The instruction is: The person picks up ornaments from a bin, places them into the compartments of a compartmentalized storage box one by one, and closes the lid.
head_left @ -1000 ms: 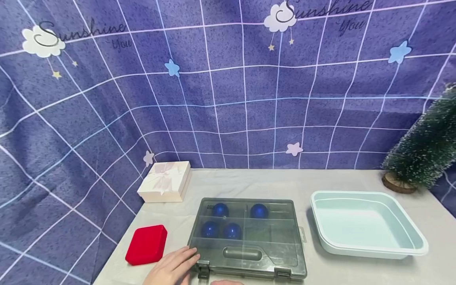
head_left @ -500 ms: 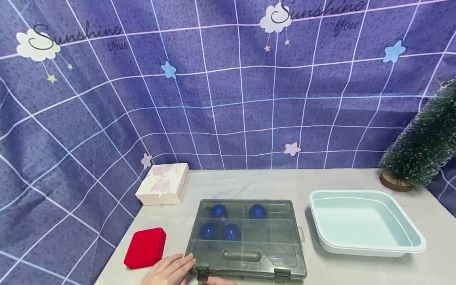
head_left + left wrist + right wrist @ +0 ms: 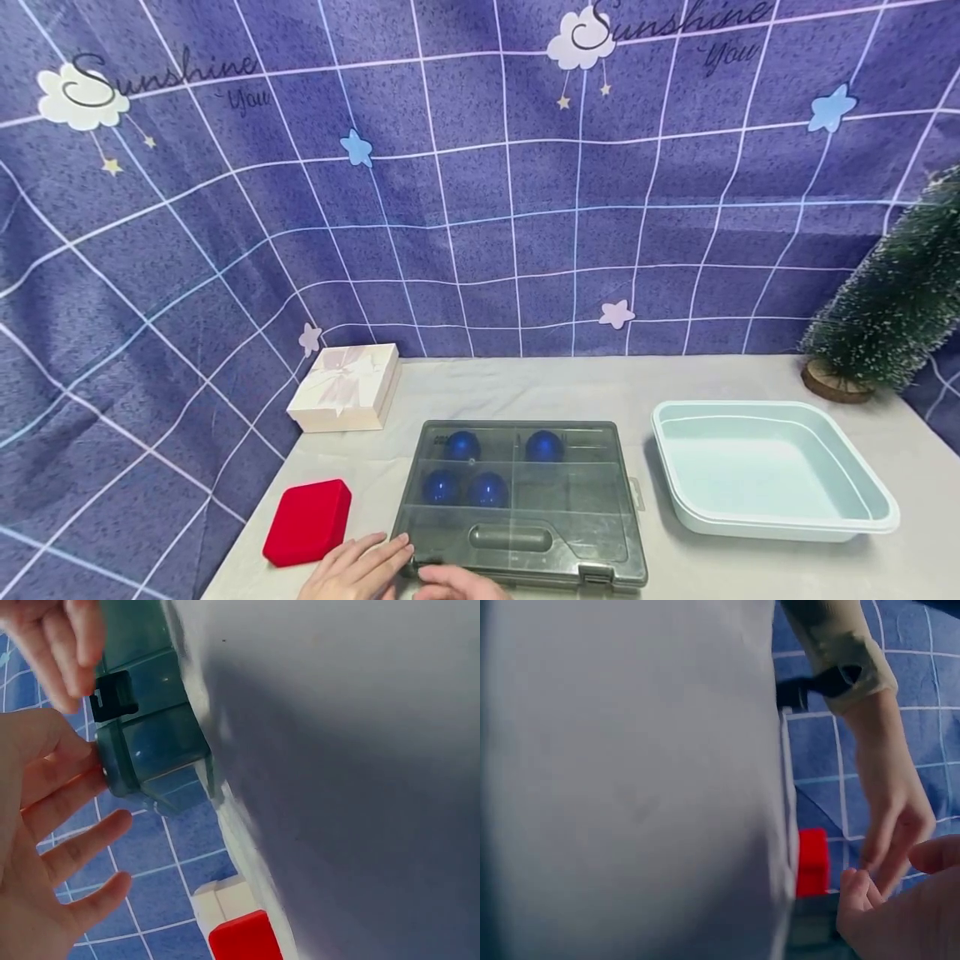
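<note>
A smoky clear plastic case (image 3: pixel 562 533) lies with its lid down, and several blue balls (image 3: pixel 488 489) show through it. At its front left corner my left hand (image 3: pixel 356 571) touches the side with its fingers. The left wrist view has that left hand (image 3: pixel 45 825) with some fingers spread off the case (image 3: pixel 165 742). My right hand (image 3: pixel 457 583) is at the front edge, over the left latch, which it hides in the head view. From the left wrist, the dark latch (image 3: pixel 114 696) shows against the case front, just beside the right fingertips (image 3: pixel 71 697). The right latch (image 3: pixel 596 574) is uncovered.
To the left lies a red box (image 3: pixel 307 523), with a white ribbon-patterned box (image 3: pixel 345 387) behind it. A pale mint tray (image 3: pixel 772 467) stands to the right. A small artificial tree (image 3: pixel 885 292) is at the back right, before a blue cloth backdrop (image 3: pixel 480 183).
My right hand has come up from the bottom edge and covers the left latch, which was visible before. The left hand slid slightly down in view and stays by the case corner.
</note>
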Tool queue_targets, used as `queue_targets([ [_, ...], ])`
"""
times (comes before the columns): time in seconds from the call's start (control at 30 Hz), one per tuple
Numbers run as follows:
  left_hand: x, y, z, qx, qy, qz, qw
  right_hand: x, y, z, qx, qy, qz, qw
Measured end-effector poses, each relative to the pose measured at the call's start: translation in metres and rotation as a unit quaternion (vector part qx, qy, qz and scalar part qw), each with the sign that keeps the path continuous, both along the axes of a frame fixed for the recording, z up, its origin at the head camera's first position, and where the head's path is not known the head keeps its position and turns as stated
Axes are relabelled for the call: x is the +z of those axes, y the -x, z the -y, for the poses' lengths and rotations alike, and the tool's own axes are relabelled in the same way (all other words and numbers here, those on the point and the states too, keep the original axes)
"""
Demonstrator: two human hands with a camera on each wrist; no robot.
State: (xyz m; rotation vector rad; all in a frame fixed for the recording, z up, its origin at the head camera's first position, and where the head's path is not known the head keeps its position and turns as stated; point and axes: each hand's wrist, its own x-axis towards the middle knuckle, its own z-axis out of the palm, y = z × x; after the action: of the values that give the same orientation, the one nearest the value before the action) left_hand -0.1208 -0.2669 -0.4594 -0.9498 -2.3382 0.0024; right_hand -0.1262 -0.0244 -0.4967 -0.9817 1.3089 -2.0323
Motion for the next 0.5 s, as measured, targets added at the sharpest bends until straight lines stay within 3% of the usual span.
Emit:
queue_targets([
  [0.07, 0.0, 0.001, 0.0, -0.005, -0.001, -0.005, 1.0, 0.016, 0.0, -0.002, -0.06, -0.061, -0.056, 0.9948],
  [0.1, 0.0, 0.002, 0.0, -0.007, -0.001, -0.005, 1.0, 0.022, 0.001, -0.003, -0.089, -0.081, -0.098, 0.9879],
  [0.17, 0.001, 0.002, 0.001, -0.01, 0.001, -0.003, 0.9999, 0.031, 0.002, -0.004, -0.159, -0.114, -0.207, 0.9586],
  [0.23, 0.001, 0.003, 0.002, -0.014, 0.005, 0.0, 0.9999, 0.035, 0.006, -0.004, -0.216, -0.137, -0.313, 0.9146],
  [0.33, 0.002, 0.002, 0.003, -0.013, 0.013, 0.002, 0.9998, 0.038, 0.01, -0.004, -0.288, -0.189, -0.44, 0.8291],
  [0.43, 0.002, 0.002, 0.003, -0.007, 0.019, 0.007, 0.9998, 0.042, 0.014, -0.003, -0.329, -0.267, -0.515, 0.7454],
  [0.5, 0.003, 0.001, 0.003, -0.002, 0.018, 0.012, 0.9998, 0.044, 0.017, -0.002, -0.332, -0.315, -0.54, 0.7065],
])
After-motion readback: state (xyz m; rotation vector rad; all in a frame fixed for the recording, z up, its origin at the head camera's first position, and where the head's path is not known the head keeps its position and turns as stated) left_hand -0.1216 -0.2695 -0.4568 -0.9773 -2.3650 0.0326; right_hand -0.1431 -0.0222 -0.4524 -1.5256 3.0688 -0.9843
